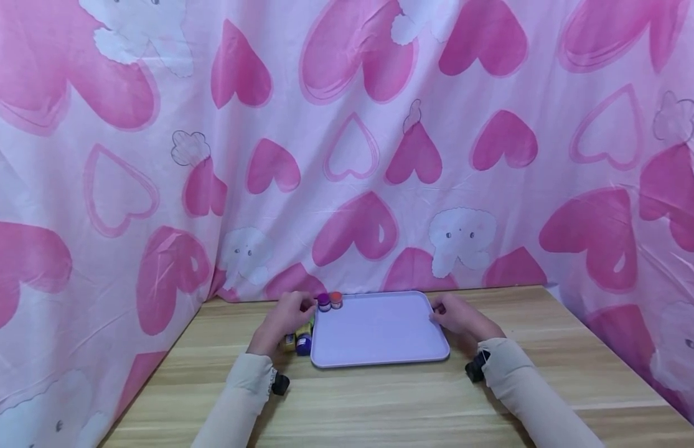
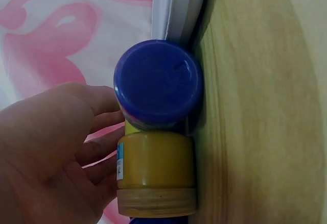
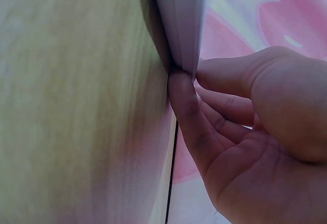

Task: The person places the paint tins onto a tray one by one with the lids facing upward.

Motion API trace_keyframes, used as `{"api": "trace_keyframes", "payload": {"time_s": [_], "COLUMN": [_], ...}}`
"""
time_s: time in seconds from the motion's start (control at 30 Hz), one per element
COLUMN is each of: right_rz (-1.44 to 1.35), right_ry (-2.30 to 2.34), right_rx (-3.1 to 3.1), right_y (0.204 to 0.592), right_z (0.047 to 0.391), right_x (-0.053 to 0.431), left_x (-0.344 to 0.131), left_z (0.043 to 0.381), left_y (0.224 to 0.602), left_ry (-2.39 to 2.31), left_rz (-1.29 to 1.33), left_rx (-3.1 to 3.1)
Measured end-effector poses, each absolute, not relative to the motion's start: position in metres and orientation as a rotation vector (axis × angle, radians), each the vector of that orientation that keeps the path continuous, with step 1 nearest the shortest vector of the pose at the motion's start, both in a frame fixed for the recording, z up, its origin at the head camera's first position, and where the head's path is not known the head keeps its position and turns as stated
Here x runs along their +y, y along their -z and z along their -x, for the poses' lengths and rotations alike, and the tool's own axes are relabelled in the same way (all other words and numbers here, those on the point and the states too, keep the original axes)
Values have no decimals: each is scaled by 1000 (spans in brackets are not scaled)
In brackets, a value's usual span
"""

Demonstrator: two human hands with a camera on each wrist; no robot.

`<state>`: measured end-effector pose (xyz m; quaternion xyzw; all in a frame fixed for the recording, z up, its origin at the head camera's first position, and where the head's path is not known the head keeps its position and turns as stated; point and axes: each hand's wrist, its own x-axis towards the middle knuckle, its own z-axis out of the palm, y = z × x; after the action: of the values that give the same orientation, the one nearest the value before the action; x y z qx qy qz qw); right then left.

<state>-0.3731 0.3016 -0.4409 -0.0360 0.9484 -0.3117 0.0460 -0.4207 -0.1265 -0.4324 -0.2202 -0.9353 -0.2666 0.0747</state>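
A pale lavender tray [image 1: 380, 330] lies on the wooden table. My right hand [image 1: 459, 313] pinches its right edge, with the thumb [image 3: 225, 75] on the upper side and a finger [image 3: 184, 94] under the rim. At the tray's far left corner is my left hand [image 1: 287, 317], its fingers bent toward the edge. Jars in the left wrist view hide those fingertips, so I cannot tell whether they grip the tray. Small jars with a purple lid [image 1: 323, 302] and an orange lid [image 1: 336, 300] stand in that corner.
Left of the tray, close by my left hand, are a blue-lidded jar [image 2: 158, 81] and a yellow jar [image 2: 158, 160], with a bit of green behind them. A pink heart-patterned curtain [image 1: 347, 155] hangs along the table's back and sides.
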Motion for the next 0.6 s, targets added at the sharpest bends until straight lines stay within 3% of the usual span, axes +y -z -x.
{"api": "trace_keyframes", "payload": {"time_s": [0.6], "right_rz": [130], "right_ry": [950], "right_rx": [2893], "right_y": [439], "right_z": [369], "right_x": [301], "left_x": [-126], "left_z": [412], "left_y": [430], "left_ry": [648], "left_rz": [527], "left_rx": [-2986]}}
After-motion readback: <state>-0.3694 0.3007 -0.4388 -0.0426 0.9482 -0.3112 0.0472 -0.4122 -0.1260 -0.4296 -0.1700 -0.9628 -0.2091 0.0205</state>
